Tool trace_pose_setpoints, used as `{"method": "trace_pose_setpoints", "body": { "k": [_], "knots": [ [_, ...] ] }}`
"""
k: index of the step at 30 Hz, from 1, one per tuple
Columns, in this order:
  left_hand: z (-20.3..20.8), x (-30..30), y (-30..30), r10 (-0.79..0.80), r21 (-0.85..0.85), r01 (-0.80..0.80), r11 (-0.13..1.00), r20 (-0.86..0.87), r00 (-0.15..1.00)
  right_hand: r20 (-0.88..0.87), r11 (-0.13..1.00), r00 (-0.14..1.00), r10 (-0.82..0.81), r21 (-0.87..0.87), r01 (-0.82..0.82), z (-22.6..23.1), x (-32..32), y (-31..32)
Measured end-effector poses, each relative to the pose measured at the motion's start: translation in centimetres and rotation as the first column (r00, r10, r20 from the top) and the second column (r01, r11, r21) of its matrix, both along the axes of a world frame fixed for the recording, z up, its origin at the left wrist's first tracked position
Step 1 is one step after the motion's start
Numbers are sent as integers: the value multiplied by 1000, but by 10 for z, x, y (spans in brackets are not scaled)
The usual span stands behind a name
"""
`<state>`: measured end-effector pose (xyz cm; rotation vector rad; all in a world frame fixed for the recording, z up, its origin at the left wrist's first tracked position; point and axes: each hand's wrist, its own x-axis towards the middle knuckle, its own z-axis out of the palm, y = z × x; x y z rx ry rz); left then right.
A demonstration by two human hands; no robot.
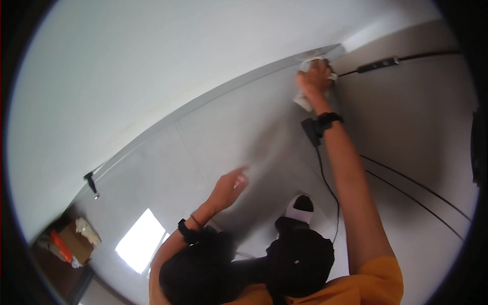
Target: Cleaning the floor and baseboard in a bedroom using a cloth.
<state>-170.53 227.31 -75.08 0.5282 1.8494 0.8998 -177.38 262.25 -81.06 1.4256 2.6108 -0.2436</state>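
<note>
My right hand (316,79) reaches far out to the corner where the wall's grey baseboard (229,84) ends. Its fingers are closed on a crumpled white cloth (303,103), pressed low against the corner; part of the cloth is hidden beneath the hand. My left hand (230,189) hovers over the grey tiled floor (203,137), slightly blurred, with its fingers loosely bent and partly apart. Nothing shows in it. Close to my right wrist is a black plug-like block (311,132) with a cable.
A black cable with an inline box (378,65) runs along the right side, and more black cables (417,188) cross lower down. A black door stop-like piece (91,185) stands by the wall at left. Beyond it is a cardboard box (77,243) with an orange item.
</note>
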Motion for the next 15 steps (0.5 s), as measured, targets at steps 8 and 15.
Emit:
{"method": "trace_pose_setpoints", "body": {
  "k": [8,15],
  "knots": [
    [43,-79,-17,874,379,-793,478,-118,470,-42,978,993,112,184,-103,-16,15,17],
    [60,-94,1,702,544,-476,691,-661,264,-52,964,989,140,233,-124,-30,17,23]
  ]
}}
